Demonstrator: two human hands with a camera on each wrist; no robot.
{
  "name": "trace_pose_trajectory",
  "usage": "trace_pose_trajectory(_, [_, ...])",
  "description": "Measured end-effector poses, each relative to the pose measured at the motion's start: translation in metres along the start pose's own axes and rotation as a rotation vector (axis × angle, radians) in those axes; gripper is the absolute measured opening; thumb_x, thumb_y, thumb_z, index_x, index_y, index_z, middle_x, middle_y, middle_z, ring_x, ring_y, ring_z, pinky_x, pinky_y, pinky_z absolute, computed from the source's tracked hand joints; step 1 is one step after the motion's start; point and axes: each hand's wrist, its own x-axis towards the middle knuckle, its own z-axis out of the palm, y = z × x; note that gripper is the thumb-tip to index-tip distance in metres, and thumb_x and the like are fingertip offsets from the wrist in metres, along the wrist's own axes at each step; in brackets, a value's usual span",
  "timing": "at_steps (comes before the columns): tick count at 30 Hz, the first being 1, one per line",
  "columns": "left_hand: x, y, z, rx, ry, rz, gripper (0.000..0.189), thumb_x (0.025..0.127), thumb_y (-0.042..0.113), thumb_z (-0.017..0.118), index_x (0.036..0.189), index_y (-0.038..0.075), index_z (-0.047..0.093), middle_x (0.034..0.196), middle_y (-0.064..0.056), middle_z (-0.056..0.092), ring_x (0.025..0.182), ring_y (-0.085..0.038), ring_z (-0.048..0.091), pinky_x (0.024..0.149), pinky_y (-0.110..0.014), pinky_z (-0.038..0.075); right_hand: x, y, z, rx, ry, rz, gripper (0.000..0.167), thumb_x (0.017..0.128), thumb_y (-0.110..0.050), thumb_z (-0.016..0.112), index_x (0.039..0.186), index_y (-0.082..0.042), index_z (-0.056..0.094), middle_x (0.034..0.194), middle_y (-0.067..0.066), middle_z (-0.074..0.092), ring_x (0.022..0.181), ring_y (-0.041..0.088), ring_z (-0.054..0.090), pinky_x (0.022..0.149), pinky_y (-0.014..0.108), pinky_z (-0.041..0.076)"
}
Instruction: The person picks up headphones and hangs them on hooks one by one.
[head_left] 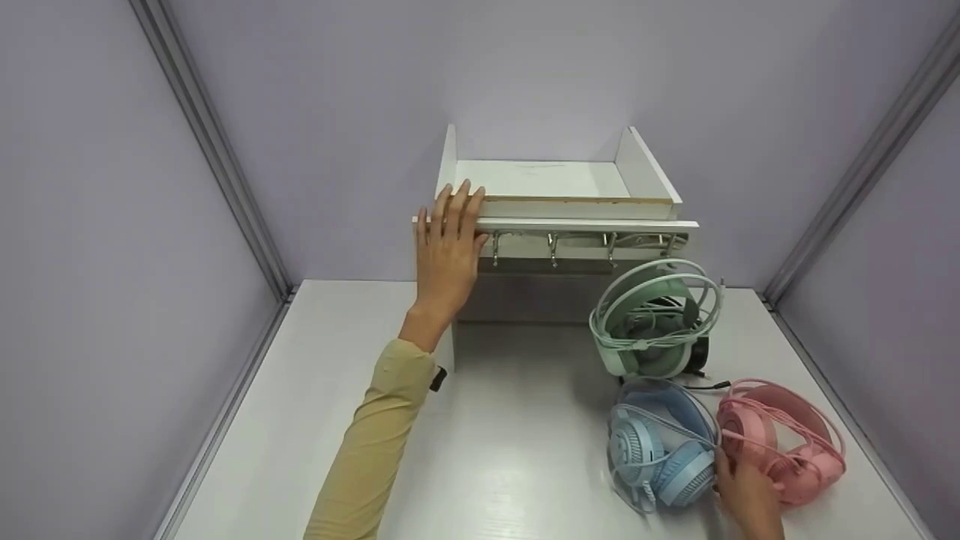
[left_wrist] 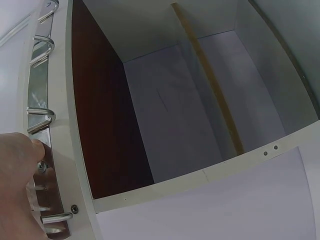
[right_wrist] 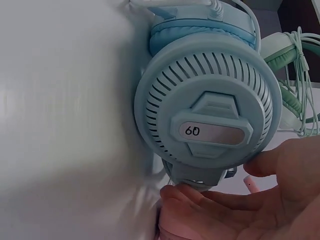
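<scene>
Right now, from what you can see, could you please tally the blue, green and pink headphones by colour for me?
Blue headphones: 1
Green headphones: 1
Pink headphones: 1
Total: 3

"How is the space laid out?"
"Like a bay: a back wall (head_left: pixel 337 150), a left wall (head_left: pixel 97 262) and a right wall (head_left: pixel 885 315), all pale lilac-grey."
"What marks the corners?"
"A grey left strip (head_left: pixel 216 150) and a matching right strip (head_left: pixel 877 150), each running along where two walls meet."
"And below?"
"A white tabletop (head_left: pixel 262 420) reaching to the back wall, with narrow grey edging down both sides."
"How does the light fall?"
"Softly, with a bright patch (head_left: pixel 506 510) near the front. The right wrist view is blurry, but the surface seems faintly streaked there."
</scene>
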Motion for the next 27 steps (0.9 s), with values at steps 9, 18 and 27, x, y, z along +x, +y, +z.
trace_pose_trajectory(9, [0.001, 0.000, 0.000, 0.000, -0.013, -0.008, 0.059, 0.108, 0.037, 0.044, 0.161, 0.022, 0.025, 0.167, -0.001, 0.021, 0.155, -0.025, 0.014, 0.123, -0.054, 0.015, 0.016, 0.006, 0.012, 0.550, -0.185, 0.125, 0.073, 0.108, -0.038, 0.036, 0.147, 0.023, 0.026, 0.145, 0.042, 0.039, 0.120, 0.042, 0.060, 0.097, 0.047, 0.053])
trace_pose_trajectory(18, [0.002, 0.001, 0.001, 0.002, -0.010, 0.000, 0.060, 0.107, 0.037, 0.045, 0.161, 0.022, 0.025, 0.167, -0.001, 0.022, 0.155, -0.025, 0.015, 0.122, -0.055, 0.016, 0.018, 0.005, 0.018, 0.788, -0.248, 0.235, 0.092, 0.103, -0.058, 0.036, 0.156, 0.013, 0.010, 0.159, 0.037, 0.016, 0.142, 0.049, 0.036, 0.113, 0.055, 0.038])
trace_pose_trajectory(27, [0.000, 0.004, 0.000, -0.020, -0.011, -0.001, 0.060, 0.107, 0.036, 0.046, 0.161, 0.022, 0.024, 0.167, -0.001, 0.020, 0.155, -0.024, 0.013, 0.123, -0.055, 0.015, 0.017, 0.007, 0.021, 0.838, -0.228, 0.234, 0.073, 0.102, -0.057, 0.044, 0.132, 0.009, 0.040, 0.094, 0.007, 0.061, 0.081, 0.013, 0.060, 0.074, 0.031, 0.056])
